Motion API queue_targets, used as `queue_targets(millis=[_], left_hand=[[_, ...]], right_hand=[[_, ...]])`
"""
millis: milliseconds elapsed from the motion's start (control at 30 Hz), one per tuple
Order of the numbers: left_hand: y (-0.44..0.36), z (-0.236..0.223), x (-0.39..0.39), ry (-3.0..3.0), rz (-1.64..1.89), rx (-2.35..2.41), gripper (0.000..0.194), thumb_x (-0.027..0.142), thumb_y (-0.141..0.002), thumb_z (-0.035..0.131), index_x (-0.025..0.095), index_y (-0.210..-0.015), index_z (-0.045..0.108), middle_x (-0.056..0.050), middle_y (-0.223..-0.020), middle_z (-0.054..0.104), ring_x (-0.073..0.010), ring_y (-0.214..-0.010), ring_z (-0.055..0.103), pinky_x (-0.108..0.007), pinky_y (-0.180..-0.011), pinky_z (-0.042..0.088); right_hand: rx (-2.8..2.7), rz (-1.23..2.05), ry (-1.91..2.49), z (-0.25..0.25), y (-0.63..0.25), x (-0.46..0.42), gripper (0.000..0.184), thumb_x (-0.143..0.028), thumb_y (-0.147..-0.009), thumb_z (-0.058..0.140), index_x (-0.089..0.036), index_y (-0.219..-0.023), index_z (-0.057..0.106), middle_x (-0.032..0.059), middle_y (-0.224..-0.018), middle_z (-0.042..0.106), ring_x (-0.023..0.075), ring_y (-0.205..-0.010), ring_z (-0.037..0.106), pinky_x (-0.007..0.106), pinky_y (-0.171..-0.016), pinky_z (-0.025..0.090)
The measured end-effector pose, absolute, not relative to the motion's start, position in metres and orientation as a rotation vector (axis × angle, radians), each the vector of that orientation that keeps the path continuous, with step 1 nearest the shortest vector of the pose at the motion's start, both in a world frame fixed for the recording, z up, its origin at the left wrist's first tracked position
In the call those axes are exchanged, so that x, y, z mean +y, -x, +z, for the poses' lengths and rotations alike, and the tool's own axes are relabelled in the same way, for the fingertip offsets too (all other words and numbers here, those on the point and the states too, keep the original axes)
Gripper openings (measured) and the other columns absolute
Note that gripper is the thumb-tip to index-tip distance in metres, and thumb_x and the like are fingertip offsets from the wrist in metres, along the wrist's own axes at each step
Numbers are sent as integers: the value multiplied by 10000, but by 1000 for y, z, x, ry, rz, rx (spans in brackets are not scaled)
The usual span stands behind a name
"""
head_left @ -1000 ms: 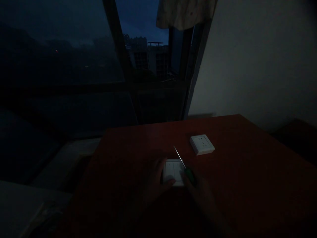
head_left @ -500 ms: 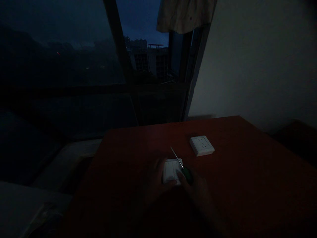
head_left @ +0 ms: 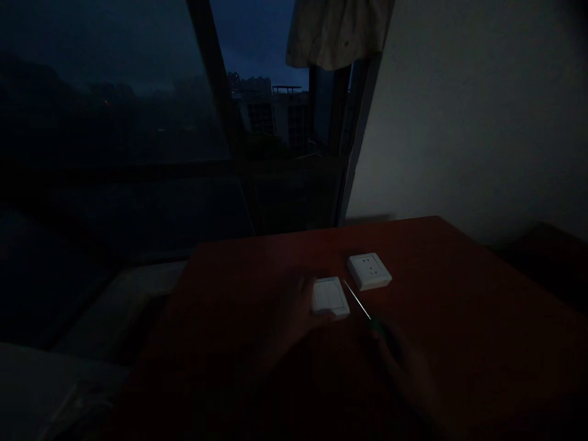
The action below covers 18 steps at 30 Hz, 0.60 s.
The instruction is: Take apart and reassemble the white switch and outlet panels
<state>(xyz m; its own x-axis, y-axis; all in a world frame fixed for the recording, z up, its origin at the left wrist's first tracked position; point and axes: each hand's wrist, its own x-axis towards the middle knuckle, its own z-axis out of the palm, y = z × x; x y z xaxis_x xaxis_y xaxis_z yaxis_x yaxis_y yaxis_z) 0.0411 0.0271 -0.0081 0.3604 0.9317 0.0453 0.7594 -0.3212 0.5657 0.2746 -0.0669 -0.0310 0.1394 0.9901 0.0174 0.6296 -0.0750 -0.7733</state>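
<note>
A square white wall switch (head_left: pixel 329 296) is gripped along its left side by my left hand (head_left: pixel 304 309), thumb at the near edge and fingers at the far left corner. My right hand (head_left: pixel 400 355) is closed around the green handle of a screwdriver (head_left: pixel 361 305). Its bare metal shaft points up and left, with the tip just right of the switch's far right corner; whether they touch I cannot tell. Beyond the tip, a white wall socket (head_left: pixel 369 271) lies face up on the table. Dim light hides much of both hands.
The reddish-brown table (head_left: pixel 275 245) stands against a pale wall (head_left: pixel 468 122) on the right. Dark window panes (head_left: pixel 114 122) fill the left and back, with a short curtain (head_left: pixel 340 33) above. A pale surface (head_left: pixel 55 380) lies at lower left.
My right hand has drawn back to the right with the screwdriver, off the switch. My left hand has moved the switch slightly away and to the right. The view has shifted a little.
</note>
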Motion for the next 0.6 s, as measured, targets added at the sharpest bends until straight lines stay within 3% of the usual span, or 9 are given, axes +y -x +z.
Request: queue_targets(millis=[200,600], left_hand=[[-71,-11,63,-2158,616,1502,721,465,-714,724,190,-1312,428,-122,-1317,470,-306,-1199,467,-386,-985,381],[-91,-25,81,-2110,693,1462,765,474,-712,715,185,-1346,399,-124,-1312,459,-289,-1187,470,-355,-974,384]], right_hand=[[-1620,628,1813,-38,-278,-73,433,-519,-873,457,-220,-1153,598,104,-1125,691,257,-974,670,355,-819,546],[-1831,356,1741,-34,-296,-68,299,-420,-896,475,-240,-1074,634,68,-999,731,214,-825,710,310,-690,589]])
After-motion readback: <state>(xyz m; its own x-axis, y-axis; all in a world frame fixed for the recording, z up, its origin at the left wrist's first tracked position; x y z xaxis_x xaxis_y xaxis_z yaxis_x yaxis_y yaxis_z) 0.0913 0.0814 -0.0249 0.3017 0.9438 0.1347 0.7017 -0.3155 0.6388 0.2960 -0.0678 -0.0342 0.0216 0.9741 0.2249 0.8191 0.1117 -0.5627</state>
